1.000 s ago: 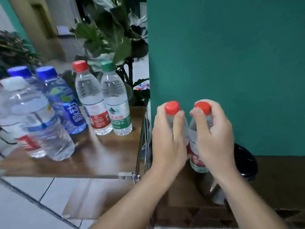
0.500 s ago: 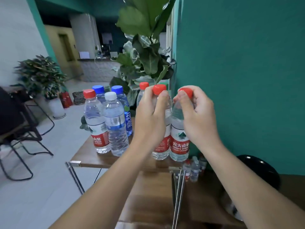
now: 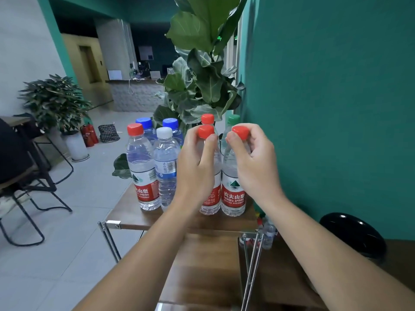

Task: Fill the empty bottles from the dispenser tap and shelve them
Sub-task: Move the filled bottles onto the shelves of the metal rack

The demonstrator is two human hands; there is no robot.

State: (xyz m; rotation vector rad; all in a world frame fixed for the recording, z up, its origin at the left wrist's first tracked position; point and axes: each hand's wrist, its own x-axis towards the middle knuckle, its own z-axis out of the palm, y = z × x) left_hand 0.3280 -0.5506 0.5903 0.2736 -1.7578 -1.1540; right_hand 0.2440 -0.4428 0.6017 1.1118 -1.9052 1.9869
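Two red-capped bottles with red labels stand side by side on the wooden top shelf (image 3: 134, 217), near its front right edge. My left hand (image 3: 197, 162) grips the neck of the left bottle (image 3: 212, 198) just below its cap. My right hand (image 3: 253, 160) pinches the neck of the right bottle (image 3: 232, 196) under its red cap. Both bottles look full of clear water. Their bases rest on the shelf or sit just above it; I cannot tell which.
Several other filled bottles stand behind and left, among them a red-capped one (image 3: 141, 171) and a white-capped one (image 3: 165, 169). A big-leafed plant (image 3: 202, 70) rises behind. A teal wall (image 3: 325, 97) runs along the right. A lower wooden shelf (image 3: 202, 265) and a black round lid (image 3: 352, 234) lie below.
Both hands carried the two red-capped bottles up from the lower right onto the top shelf beside the other bottles. The view swung left and upward.
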